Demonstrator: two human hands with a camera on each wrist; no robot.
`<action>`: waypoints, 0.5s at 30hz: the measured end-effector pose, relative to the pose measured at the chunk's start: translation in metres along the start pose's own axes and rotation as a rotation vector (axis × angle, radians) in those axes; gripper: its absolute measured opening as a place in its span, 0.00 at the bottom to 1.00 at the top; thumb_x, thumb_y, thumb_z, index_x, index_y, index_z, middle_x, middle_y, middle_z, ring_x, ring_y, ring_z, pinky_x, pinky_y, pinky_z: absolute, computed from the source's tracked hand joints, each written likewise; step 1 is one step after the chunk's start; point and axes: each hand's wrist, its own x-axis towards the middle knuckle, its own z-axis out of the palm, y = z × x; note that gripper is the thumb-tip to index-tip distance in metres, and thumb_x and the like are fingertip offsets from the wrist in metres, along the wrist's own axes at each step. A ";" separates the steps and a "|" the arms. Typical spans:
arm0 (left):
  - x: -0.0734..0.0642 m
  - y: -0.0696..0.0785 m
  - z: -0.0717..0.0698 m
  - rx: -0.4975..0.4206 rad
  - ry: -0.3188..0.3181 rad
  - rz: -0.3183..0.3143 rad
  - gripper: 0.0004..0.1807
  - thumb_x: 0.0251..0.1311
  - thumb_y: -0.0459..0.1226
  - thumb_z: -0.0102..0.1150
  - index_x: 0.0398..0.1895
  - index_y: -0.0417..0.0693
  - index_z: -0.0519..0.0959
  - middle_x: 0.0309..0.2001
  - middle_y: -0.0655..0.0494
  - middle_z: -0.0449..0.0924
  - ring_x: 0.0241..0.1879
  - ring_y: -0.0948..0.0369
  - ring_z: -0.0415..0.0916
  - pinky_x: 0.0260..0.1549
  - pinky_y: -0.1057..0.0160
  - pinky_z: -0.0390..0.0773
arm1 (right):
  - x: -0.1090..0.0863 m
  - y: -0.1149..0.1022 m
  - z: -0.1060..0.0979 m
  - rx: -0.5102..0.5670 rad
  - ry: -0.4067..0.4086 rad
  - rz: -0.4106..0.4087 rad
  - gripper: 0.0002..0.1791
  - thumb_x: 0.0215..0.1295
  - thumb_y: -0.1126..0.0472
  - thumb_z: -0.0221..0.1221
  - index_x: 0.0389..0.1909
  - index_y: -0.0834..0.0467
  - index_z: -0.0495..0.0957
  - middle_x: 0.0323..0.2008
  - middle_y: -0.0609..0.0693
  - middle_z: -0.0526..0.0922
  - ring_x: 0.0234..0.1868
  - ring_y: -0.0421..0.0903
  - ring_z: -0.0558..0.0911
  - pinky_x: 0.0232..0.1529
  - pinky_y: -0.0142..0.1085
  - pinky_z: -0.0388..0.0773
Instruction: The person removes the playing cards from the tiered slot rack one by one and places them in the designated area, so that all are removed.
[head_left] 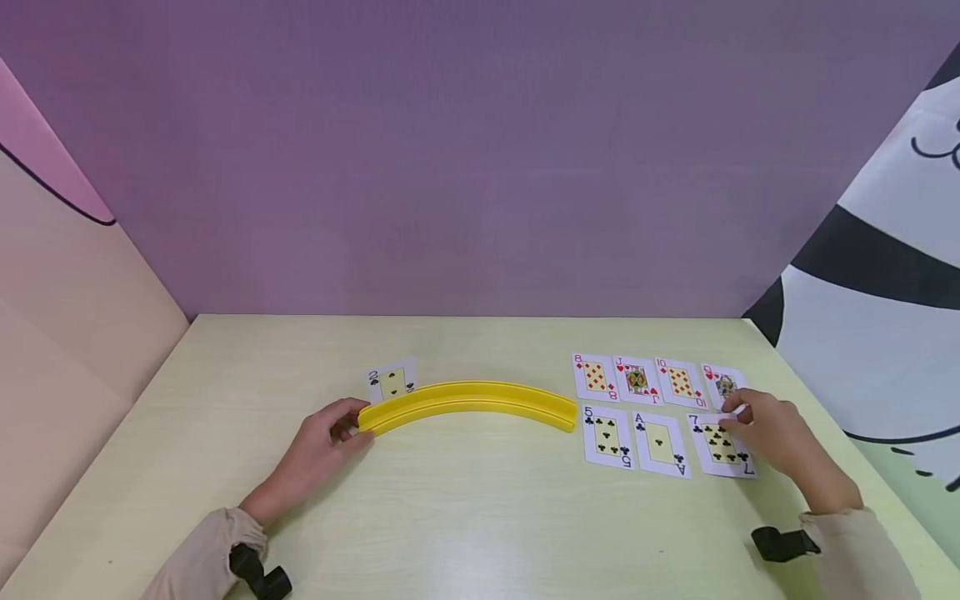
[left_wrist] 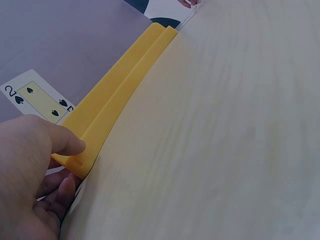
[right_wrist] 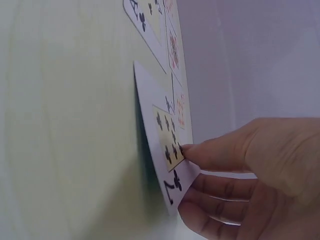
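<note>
My left hand (head_left: 324,443) grips the left end of a curved yellow track piece (head_left: 468,397), thumb on one side and fingers on the other. Behind that end lies the 2 of spades playing card (head_left: 392,382), its lower part hidden by the track in the head view. At the right, my right hand (head_left: 783,442) pinches the 7 of clubs playing card (head_left: 720,450) by its right side. In the right wrist view this card (right_wrist: 162,135) tilts, one long edge standing off the table above a shadow. The thumb lies on its face, with the other fingers behind.
Beside the 7 lie the ace of clubs (head_left: 660,446) and 5 of clubs (head_left: 607,437). A back row of red cards holds the 8 of diamonds (head_left: 595,377), a jack (head_left: 636,381), the 10 of diamonds (head_left: 680,383) and a queen (head_left: 723,385). A purple wall (head_left: 480,167) borders the table.
</note>
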 end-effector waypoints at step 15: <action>-0.001 0.000 0.000 -0.002 0.001 0.004 0.18 0.61 0.30 0.66 0.54 0.41 0.78 0.42 0.51 0.81 0.34 0.59 0.72 0.34 0.68 0.76 | 0.003 0.003 0.006 -0.030 0.016 0.007 0.10 0.64 0.65 0.62 0.41 0.67 0.77 0.33 0.61 0.79 0.32 0.54 0.75 0.32 0.44 0.72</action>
